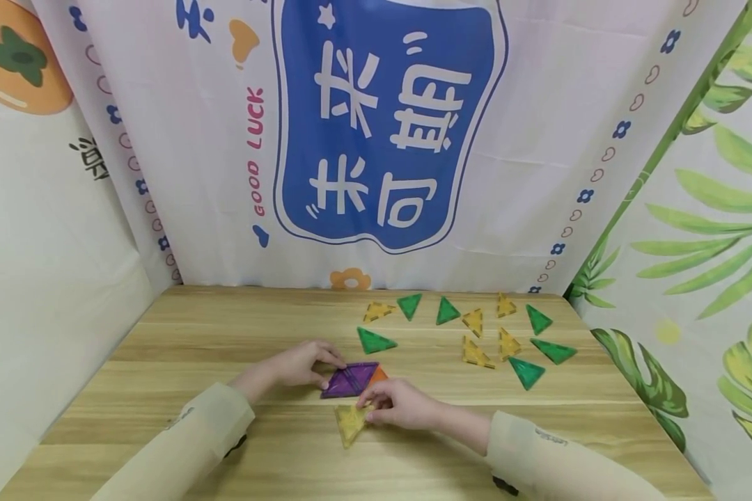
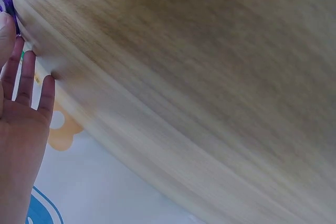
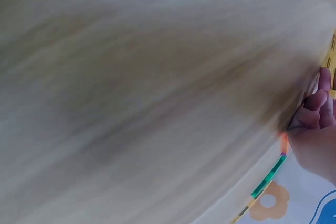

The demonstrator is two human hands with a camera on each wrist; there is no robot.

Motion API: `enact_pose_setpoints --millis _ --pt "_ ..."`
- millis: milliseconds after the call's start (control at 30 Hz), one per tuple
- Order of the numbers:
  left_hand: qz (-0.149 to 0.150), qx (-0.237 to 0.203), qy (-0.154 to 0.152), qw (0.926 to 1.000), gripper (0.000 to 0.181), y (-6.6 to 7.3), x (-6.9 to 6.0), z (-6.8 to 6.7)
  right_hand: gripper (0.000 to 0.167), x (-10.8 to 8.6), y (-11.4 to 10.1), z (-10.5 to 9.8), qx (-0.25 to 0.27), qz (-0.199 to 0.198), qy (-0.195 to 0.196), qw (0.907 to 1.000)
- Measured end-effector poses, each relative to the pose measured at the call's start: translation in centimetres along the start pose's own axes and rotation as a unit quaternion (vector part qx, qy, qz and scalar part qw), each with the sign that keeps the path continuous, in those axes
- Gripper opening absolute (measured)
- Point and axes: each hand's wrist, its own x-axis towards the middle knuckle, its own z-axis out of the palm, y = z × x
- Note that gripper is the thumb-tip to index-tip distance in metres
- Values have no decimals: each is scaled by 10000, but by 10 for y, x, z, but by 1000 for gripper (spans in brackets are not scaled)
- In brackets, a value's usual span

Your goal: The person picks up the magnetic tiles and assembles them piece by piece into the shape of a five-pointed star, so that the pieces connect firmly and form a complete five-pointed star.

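right hand [image 1: 404, 405] pinches yellow tile [image 1: 350, 422] at lower centre of frame, tip pointing down; left hand [image 1: 303, 363] grips purple tiles [image 1: 360, 377], directly above yellow tile, long axis running left to right.

Purple triangular tiles [image 1: 340, 385], yellow triangular tile [image 1: 349, 424]: translucent plastic, glossy. Tabletop [image 1: 276, 445]: wood-grain, smooth. Backdrop [image 1: 539, 139]: printed cloth, matt, creased.

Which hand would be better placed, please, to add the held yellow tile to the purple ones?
Probably the right hand: it pinches the yellow tile close by, while the left hand touches the purple tiles.
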Motion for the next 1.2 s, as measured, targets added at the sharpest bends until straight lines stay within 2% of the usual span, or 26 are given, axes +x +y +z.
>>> enact_pose_setpoints --millis 200,433,533,667,867,1033,1200 --pt "21 -9 9 10000 42 -2 1 2 22 5 -2 1 -843 -490 -293 9948" --pt "70 26 17 10000 42 -2 1 1 29 8 3 -3 -1680 -1287 -703 9748" --pt "107 -15 48 9999 42 -1 0 1 32 9 6 -4 -1794 -1380 -756 9711" --pt "66 -42 48 10000 42 -1 -1 1 32 9 10 -5 -1679 -1212 -649 9762" --pt "23 -56 51 10000 43 -1 -2 1 22 6 10 -2 -1731 -593 -116 9831" --pt "15 -67 55 10000 42 0 -2 -1 11 6 10 4 -1768 -255 411 9831" --pt "85 -61 67 9999 42 0 -2 1 11 9 9 10 -1977 -57 817 9768"
